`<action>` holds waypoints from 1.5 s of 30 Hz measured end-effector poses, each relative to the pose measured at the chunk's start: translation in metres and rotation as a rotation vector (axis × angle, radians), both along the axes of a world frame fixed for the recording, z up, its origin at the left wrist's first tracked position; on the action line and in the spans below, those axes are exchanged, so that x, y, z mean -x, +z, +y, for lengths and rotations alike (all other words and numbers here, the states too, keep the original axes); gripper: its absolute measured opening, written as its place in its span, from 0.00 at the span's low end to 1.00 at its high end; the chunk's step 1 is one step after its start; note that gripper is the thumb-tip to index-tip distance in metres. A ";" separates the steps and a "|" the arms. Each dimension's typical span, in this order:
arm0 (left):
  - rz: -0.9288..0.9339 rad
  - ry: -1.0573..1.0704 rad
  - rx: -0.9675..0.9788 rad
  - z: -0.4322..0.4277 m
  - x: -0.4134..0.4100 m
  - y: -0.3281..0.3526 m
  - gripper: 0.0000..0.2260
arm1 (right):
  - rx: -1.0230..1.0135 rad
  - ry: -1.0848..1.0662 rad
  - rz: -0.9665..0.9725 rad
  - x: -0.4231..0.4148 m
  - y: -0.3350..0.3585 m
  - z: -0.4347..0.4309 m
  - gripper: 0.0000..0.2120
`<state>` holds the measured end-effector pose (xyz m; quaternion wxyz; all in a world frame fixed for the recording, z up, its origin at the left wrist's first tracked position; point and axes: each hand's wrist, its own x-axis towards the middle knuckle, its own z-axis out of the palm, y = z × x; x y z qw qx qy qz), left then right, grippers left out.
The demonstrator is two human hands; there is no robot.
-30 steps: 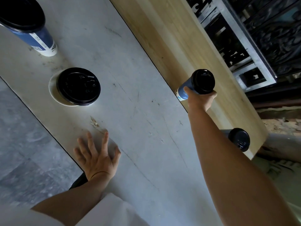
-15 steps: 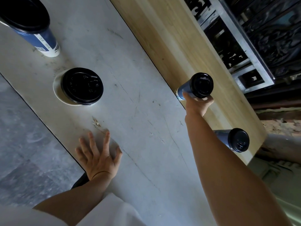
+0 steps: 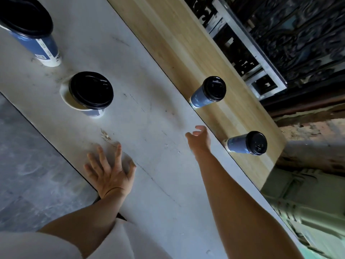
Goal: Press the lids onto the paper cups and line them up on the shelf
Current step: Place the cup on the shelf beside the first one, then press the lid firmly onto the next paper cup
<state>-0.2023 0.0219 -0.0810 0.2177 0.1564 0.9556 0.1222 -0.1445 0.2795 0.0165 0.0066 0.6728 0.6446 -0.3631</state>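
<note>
Two blue paper cups with black lids stand on the wooden shelf [image 3: 168, 34]: one cup [image 3: 209, 92] near its front edge, a second cup [image 3: 246, 143] further right. My right hand [image 3: 199, 140] hovers open over the grey table, between and just short of them, holding nothing. My left hand [image 3: 110, 169] lies flat with spread fingers near the table's near edge. On the grey table [image 3: 149, 118] stand a lidded cup [image 3: 91, 92], its black lid sitting off-centre over the white rim, and another lidded blue cup [image 3: 31, 32] at the far left.
The table's left edge drops to a grey stone floor [image 3: 28, 165]. Behind the shelf runs a metal-framed dark ornamental screen [image 3: 270, 43]. A greenish crate [image 3: 308, 199] sits beyond the shelf's right end.
My right hand has let go of the cup on the shelf and drawn back toward me, open. The left hand has stayed flat on the table.
</note>
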 end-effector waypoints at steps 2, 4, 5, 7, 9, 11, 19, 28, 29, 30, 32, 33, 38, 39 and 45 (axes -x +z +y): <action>-0.001 -0.001 -0.012 -0.002 0.000 -0.002 0.36 | 0.080 0.315 -0.185 -0.019 -0.006 -0.037 0.26; 0.008 -0.011 -0.018 -0.002 0.001 -0.002 0.35 | 0.122 0.575 -0.299 -0.041 -0.017 -0.081 0.32; 0.003 -0.024 -0.012 -0.002 0.002 -0.001 0.34 | 0.119 0.633 -0.323 -0.051 -0.021 -0.104 0.35; -0.046 -0.059 0.014 -0.003 0.004 0.004 0.32 | 0.080 0.681 -0.354 -0.067 -0.027 -0.145 0.39; -0.087 -0.082 0.018 -0.005 0.007 0.010 0.32 | 0.057 0.715 -0.377 -0.081 -0.032 -0.180 0.41; -0.102 -0.106 -0.007 -0.009 0.010 0.016 0.32 | 0.063 0.753 -0.371 -0.094 -0.033 -0.206 0.41; -0.129 -0.532 0.196 -0.058 0.030 0.052 0.32 | 0.129 0.753 -0.282 -0.131 -0.031 -0.236 0.41; -0.140 -0.802 0.235 -0.086 0.041 0.066 0.31 | 0.202 0.599 -0.213 -0.120 -0.027 -0.242 0.39; -0.131 -0.844 0.242 -0.085 0.048 0.066 0.31 | 0.237 0.540 -0.216 -0.113 -0.024 -0.243 0.37; -0.130 -0.884 0.242 -0.083 0.058 0.065 0.30 | 0.259 0.481 -0.229 -0.106 -0.021 -0.243 0.34; -0.152 -0.968 0.229 -0.077 0.083 0.062 0.27 | 0.250 0.389 -0.272 -0.088 -0.019 -0.242 0.28; -0.186 -1.005 0.218 -0.074 0.098 0.061 0.26 | 0.234 0.351 -0.291 -0.077 -0.018 -0.242 0.25; -0.392 -0.896 0.171 -0.068 0.183 0.065 0.23 | 0.285 0.207 -0.386 -0.008 -0.012 -0.253 0.21; -0.384 -0.855 0.160 -0.072 0.202 0.066 0.24 | 0.296 0.212 -0.396 0.008 -0.011 -0.258 0.22; -0.405 -0.754 0.120 -0.093 0.292 0.070 0.25 | 0.307 0.357 -0.389 0.104 -0.005 -0.289 0.21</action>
